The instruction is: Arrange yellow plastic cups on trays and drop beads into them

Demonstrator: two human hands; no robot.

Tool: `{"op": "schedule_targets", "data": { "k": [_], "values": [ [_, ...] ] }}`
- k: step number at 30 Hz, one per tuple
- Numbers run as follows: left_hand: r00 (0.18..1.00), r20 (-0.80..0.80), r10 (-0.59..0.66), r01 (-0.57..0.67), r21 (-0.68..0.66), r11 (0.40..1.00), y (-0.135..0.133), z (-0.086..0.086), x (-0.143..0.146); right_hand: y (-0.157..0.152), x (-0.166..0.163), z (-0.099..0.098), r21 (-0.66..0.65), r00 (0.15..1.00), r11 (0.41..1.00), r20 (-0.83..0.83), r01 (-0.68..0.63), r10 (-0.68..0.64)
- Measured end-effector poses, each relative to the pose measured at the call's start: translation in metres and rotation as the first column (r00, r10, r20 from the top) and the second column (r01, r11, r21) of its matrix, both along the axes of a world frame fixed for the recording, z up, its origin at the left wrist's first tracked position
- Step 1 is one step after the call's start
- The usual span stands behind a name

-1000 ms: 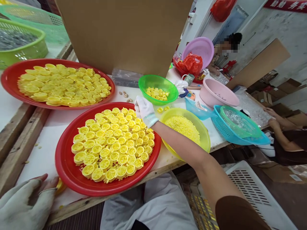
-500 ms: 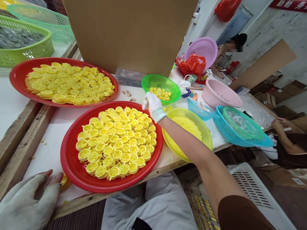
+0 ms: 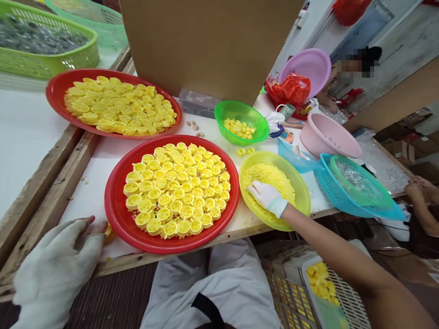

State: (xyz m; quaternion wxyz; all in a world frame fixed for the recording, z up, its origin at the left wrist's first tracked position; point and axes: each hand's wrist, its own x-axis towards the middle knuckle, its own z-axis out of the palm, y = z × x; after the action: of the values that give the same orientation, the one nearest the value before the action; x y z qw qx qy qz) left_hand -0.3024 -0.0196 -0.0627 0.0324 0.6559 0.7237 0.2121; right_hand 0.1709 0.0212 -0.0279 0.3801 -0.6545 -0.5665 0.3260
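My right hand (image 3: 265, 196), in a white glove, reaches into a yellow bowl (image 3: 303, 201) of small yellow pellets (image 3: 274, 173). Its fingers are bent together with their tips in the pellets, so what lies under them is hidden. My left hand (image 3: 65, 251), gloved with bare fingertips, rests by the table's front edge, thumb and fingers apart. A yellow piece (image 3: 109, 233) lies just past its thumb, mostly hidden. Between the hands, a red basin (image 3: 115, 224) holds many little yellow cups (image 3: 178, 194) standing close together with small yellow bits in them. Loose pellets lie among the cups.
Behind is another red basin (image 3: 56, 93) piled with yellow cups. A green bowl (image 3: 242, 112) contains yellow pieces, and two more (image 3: 241, 151) lie beside it. A cardboard box (image 3: 206, 45) rises behind. Rightward stand a pink basin (image 3: 329, 132) and blue basket (image 3: 325, 183). Two other people are at right.
My right hand has moved from above the first red basin's right rim, near the green bowl, down into the yellow bowl of pellets. My left hand stays by the table edge. The view has shifted.
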Motion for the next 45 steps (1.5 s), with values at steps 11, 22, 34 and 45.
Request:
{"op": "schedule_targets", "data": {
  "k": [11, 22, 34, 45],
  "values": [
    [0.999, -0.036, 0.036, -0.033, 0.087, 0.996, 0.000, -0.004, 0.001, 0.037, 0.018, 0.060, -0.276, 0.405, 0.960, -0.874, 0.043, -0.269],
    [0.998, -0.034, 0.053, -0.050, 0.092, 0.995, 0.001, -0.004, 0.002, 0.094, -0.137, 0.072, -0.098, 0.656, 0.995, -0.748, 0.034, -0.096],
    [0.999, 0.002, 0.039, -0.039, 0.052, 0.998, -0.002, 0.001, 0.001, 0.100, -0.170, 0.063, -0.225, 0.573, 0.968, -0.810, -0.108, -0.125],
    [0.999, 0.038, 0.032, -0.032, 0.002, 0.999, -0.003, -0.001, -0.003, 0.105, -0.198, 0.086, -0.106, 0.540, 0.985, -0.842, -0.136, -0.016]
  ]
}}
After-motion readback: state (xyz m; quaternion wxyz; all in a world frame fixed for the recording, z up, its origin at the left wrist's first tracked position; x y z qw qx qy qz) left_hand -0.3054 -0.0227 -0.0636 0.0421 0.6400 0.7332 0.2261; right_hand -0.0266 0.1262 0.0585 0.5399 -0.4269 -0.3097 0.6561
